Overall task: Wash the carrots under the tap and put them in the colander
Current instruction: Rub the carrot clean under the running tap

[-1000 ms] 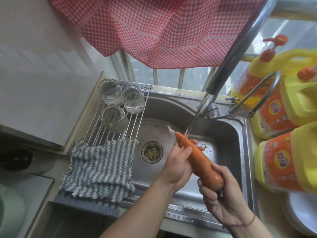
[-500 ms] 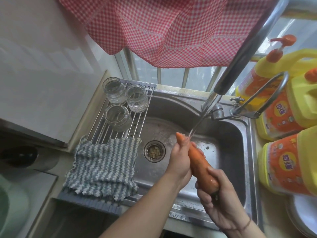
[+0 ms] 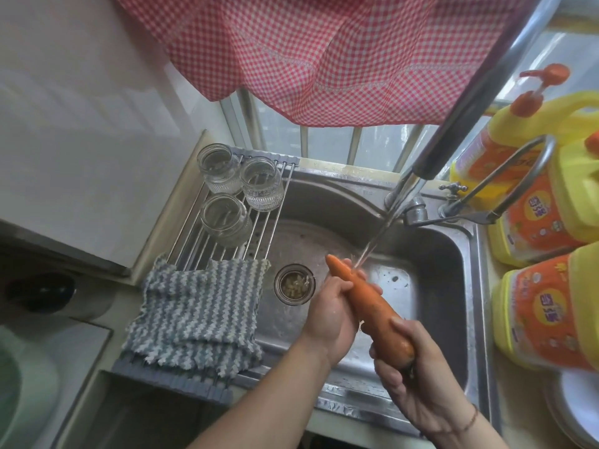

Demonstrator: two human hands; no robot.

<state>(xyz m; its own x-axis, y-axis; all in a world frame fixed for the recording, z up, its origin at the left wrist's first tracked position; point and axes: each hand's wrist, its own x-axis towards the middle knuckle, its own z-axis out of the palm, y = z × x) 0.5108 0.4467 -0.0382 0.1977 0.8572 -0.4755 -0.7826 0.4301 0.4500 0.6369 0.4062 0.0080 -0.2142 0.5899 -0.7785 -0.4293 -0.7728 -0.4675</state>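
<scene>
Two hands hold one carrot [image 3: 366, 303] over the stainless sink [image 3: 434, 254] in the head view. The left hand [image 3: 334, 315] wraps its curled fingers around the carrot's upper, narrow half, thumb lying along the near side. The right hand [image 3: 418, 380] grips the thick butt end from below, fingers curled up around it with the thumb on top. The carrot slants from lower right up to its tip at upper left, above the basin and just right of the drain strainer [image 3: 294, 285]. A thin stream of water falls from the tap [image 3: 453, 131] and strikes the carrot near its tip, beside the left fingers.

Across the left side of the sink lies a roll-up drying rack [image 3: 227, 241] bearing three upright glass jars [image 3: 223, 218] at its far end and a blue-and-white striped cloth [image 3: 197, 315] at its near end. On the counter to the right stand yellow detergent bottles [image 3: 544, 309] with orange labels, one with an orange pump. White plates [image 3: 580, 413] show at the lower right edge. A red gingham curtain [image 3: 324, 53] hangs over the window behind the sink.
</scene>
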